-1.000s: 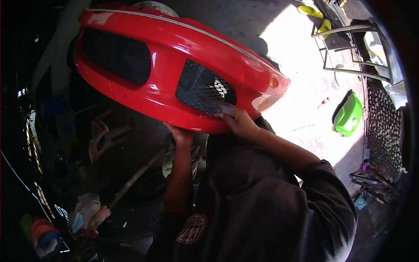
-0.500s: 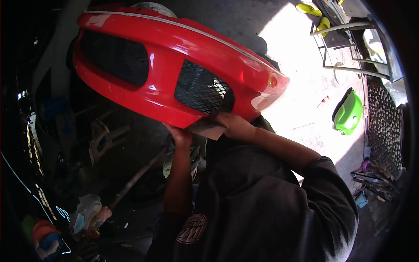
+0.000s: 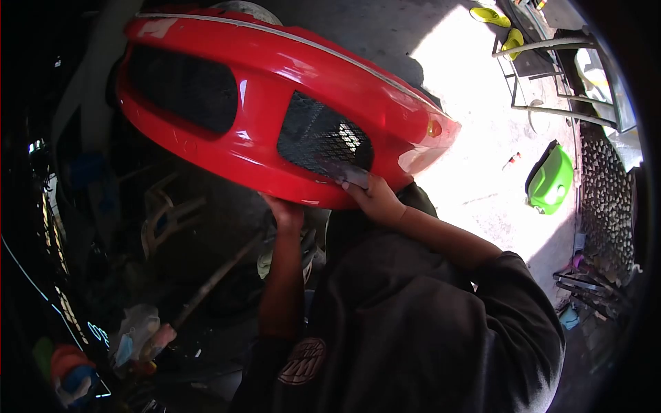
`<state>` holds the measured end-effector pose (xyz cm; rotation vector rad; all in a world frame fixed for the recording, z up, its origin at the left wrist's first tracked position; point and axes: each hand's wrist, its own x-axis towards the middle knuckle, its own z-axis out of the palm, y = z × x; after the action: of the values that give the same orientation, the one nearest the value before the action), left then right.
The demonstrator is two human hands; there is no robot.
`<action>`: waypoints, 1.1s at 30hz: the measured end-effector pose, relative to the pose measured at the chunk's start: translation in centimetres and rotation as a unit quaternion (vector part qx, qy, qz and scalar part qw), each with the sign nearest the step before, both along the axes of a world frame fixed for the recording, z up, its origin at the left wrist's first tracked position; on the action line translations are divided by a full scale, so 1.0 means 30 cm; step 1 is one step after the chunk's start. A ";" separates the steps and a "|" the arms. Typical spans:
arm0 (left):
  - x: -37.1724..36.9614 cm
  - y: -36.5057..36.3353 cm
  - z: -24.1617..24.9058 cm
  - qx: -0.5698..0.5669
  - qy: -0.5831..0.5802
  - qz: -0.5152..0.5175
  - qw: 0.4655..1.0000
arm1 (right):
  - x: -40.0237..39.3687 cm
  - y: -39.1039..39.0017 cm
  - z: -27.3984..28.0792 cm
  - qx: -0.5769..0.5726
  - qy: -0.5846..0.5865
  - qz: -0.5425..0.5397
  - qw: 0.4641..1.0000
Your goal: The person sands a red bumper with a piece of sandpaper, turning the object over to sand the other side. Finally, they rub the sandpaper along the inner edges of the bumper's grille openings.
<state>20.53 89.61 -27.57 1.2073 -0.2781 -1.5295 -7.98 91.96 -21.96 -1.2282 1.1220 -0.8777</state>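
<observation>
A glossy red car bumper (image 3: 261,162) lies tilted across the upper middle, with dark openings in its face. Black mesh (image 3: 317,131) fills the opening nearer my right hand. From below, my left hand (image 3: 284,212) grips the bumper's lower edge, its fingertips hidden behind the red rim. At the lower corner of the mesh opening, my right hand (image 3: 382,201) is closed on a folded grey piece of sandpaper (image 3: 355,175), which touches the opening's edge. Bare, pale patches (image 3: 417,157) show at the bumper's right end.
To the right, a green plastic motorcycle part (image 3: 551,180) lies on the sunlit floor. Beyond it stand a metal frame (image 3: 558,110) and yellow shoes (image 3: 511,43). A plastic chair (image 3: 165,213) and a long pole (image 3: 213,282) are in the shade at left.
My right hand has moved the sandpaper from below the bumper's lower edge up to the mesh opening; the sheet now looks folded. The bumper has shifted slightly right, with my left hand still under it.
</observation>
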 end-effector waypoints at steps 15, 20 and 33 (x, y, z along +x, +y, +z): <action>-0.013 0.009 -0.002 0.017 -0.029 -0.007 0.999 | -0.020 -0.093 -0.054 0.108 -0.105 0.079 0.986; -0.003 0.011 -0.005 0.013 0.007 -0.015 1.000 | -0.041 -0.110 -0.031 0.086 -0.065 0.099 0.989; 0.012 0.004 -0.040 0.052 -0.042 0.006 0.998 | -0.023 -0.090 0.018 -0.071 0.053 0.111 0.990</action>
<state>20.89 89.74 -28.77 1.3538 -0.2488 -1.5011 -8.65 89.27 -21.42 -1.5018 0.9955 -0.7396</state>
